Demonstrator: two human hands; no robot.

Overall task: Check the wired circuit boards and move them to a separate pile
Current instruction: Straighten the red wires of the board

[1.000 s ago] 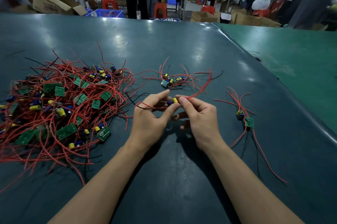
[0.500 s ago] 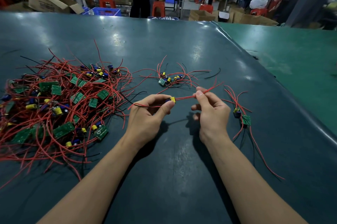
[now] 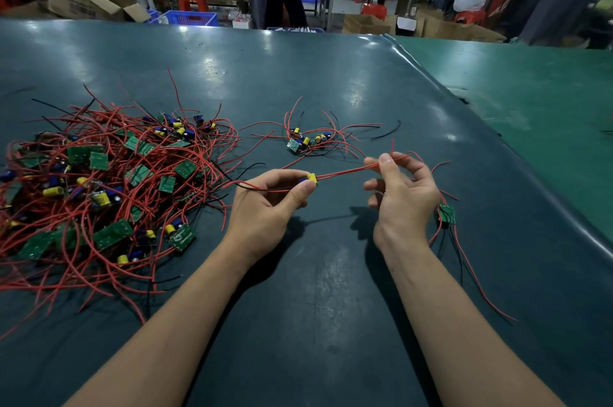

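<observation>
Pinched between the thumb and forefinger of the left hand [image 3: 265, 204] is a small circuit board with a yellow-and-blue capacitor [image 3: 309, 178], held just above the dark green rubber-matted worktop [image 3: 318, 290] near its middle. The right hand [image 3: 403, 197] nips the board's thin red lead wires [image 3: 345, 171] between thumb and fingertip, its other fingers loosely spread, so the wires run taut between the two hands.

By the look of it, this board is in the middle of its check and has not yet gone to a pile. Toward the left edge of the worktop lies a big tangled heap of green boards and red wires [image 3: 106, 187], which appears to be the unchecked stock and is by far the larger share. Behind the hands, toward the far edge, sits a small cluster of a few wired boards [image 3: 306, 141], and just beside the right wrist lies a single green board with trailing wires [image 3: 446, 214]. Which is the checked pile I cannot tell. Most of the work seems left.
</observation>
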